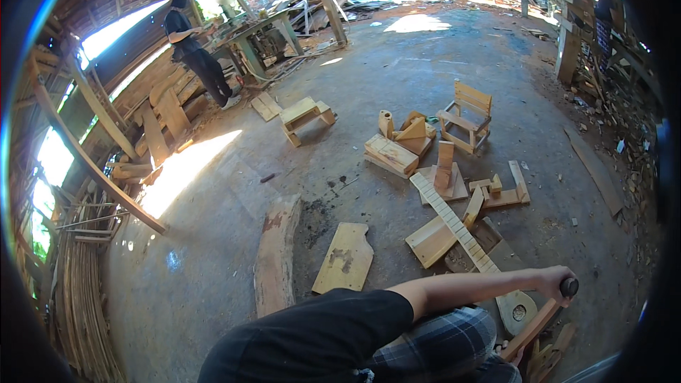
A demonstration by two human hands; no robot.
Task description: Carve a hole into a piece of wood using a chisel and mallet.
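My left arm reaches across to the lower right, where my left hand [553,284] is closed at the top of a slanting wooden bar [532,323], beside a dark round end [569,287] that I cannot identify. Lower down, my right hand [509,353], mostly hidden, has its fingers curled at the bar's lower part. Under my arm lies a long light board [454,216] with regular cross marks and a round detail at its wide end. Around it are several loose wooden pieces [429,241] and a shaped light panel [344,255].
A small wooden chair [464,120], a low bench [305,117] and stacked blocks [390,156] stand ahead. A rough plank [277,255] lies centre-left. A person [191,50] stands at a green workbench [255,50]; another [604,21] is far right. Sticks [78,298] pile at left; a curved timber [106,174] leans there.
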